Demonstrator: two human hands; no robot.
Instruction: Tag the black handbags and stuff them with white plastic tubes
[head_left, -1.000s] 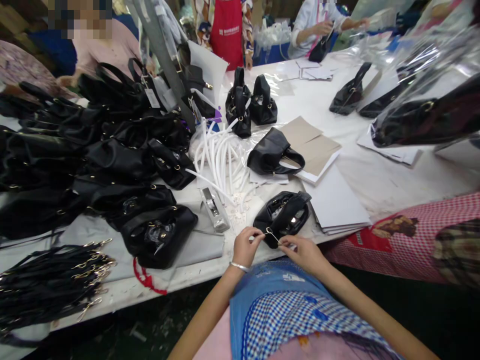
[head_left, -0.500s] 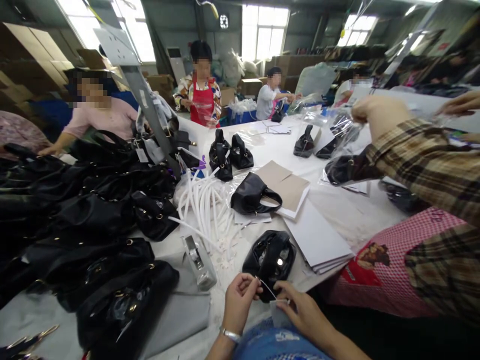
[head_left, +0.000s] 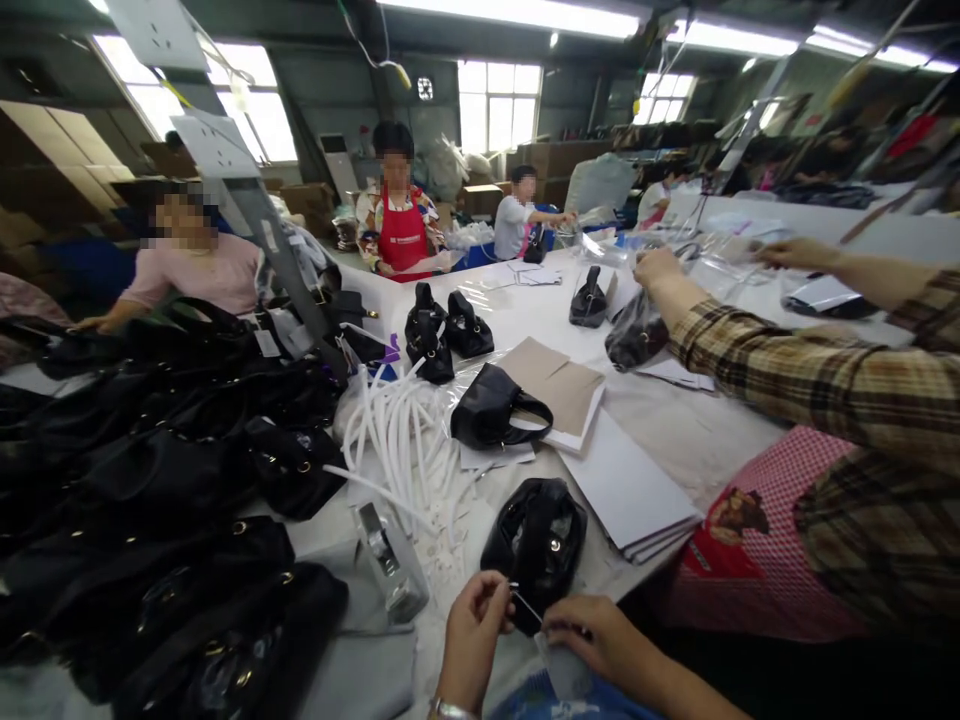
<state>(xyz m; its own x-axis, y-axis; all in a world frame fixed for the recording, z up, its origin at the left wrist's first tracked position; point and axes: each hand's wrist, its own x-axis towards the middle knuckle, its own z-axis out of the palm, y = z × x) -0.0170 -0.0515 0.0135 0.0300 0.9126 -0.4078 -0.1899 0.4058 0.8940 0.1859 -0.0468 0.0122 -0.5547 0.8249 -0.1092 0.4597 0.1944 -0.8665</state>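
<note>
In front of me, a black handbag (head_left: 534, 535) stands at the table edge, its handle across the top. Just over its near side, my left hand (head_left: 478, 625) is closed in a pinch on one end of a thin white string (head_left: 529, 606). The other end runs to my right hand (head_left: 600, 640), whose fingers are closed at the top of a pale, see-through tag (head_left: 564, 668) hanging below them. Whether the string touches the bag, I cannot tell. A tape dispenser (head_left: 391, 570) stands to the left of my left hand.
Black handbags (head_left: 172, 470) are heaped on the left. White foam tubes (head_left: 397, 430) lie mid-table, near another black bag (head_left: 499, 405) and stacked white boards (head_left: 634, 480). On my right, a co-worker's plaid sleeve (head_left: 810, 375) reaches across toward a plastic-wrapped bag (head_left: 636, 330).
My view has tilted up and shifted slightly right. My hands still hold the string, drawn between them. The co-worker's arms on the right have moved over the table.
</note>
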